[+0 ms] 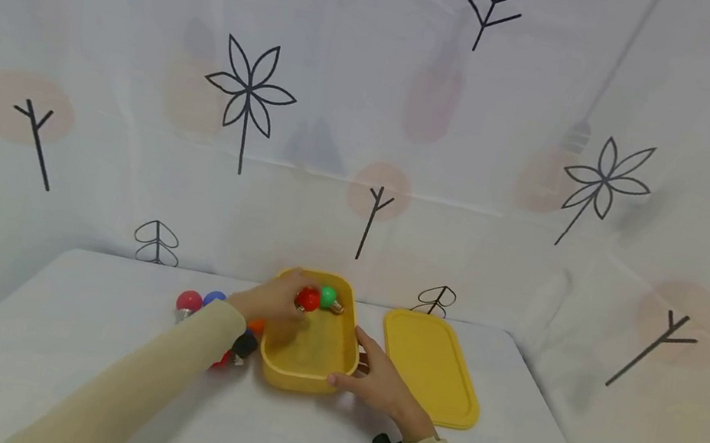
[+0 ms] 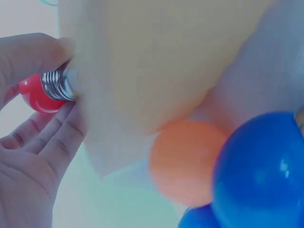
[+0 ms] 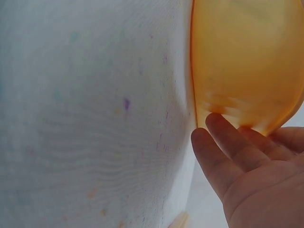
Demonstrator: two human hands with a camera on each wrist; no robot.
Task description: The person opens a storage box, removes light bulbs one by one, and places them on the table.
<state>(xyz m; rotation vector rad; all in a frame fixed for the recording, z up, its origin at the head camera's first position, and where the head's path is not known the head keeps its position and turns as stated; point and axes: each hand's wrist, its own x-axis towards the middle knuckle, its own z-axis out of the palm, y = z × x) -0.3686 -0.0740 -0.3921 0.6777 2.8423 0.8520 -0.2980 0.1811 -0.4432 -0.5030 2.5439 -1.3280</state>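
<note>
The left hand (image 1: 269, 301) pinches a small red bulb (image 1: 308, 299) by its metal end over the yellow box (image 1: 302, 376). The bulb looks light, smooth and easy to break. The right hand (image 1: 381, 384) rests flat-fingered against the box.

Left hand (image 1: 272, 301), frame centre, fingers curled in a pinch; right hand (image 1: 381, 384), lower centre, fingers extended, both forearms sleeved.

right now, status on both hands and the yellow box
Left hand pinches a red bulb over the yellow box. Right hand steadies the box's near side. Green bulb already inside; nothing blocking.
</note>
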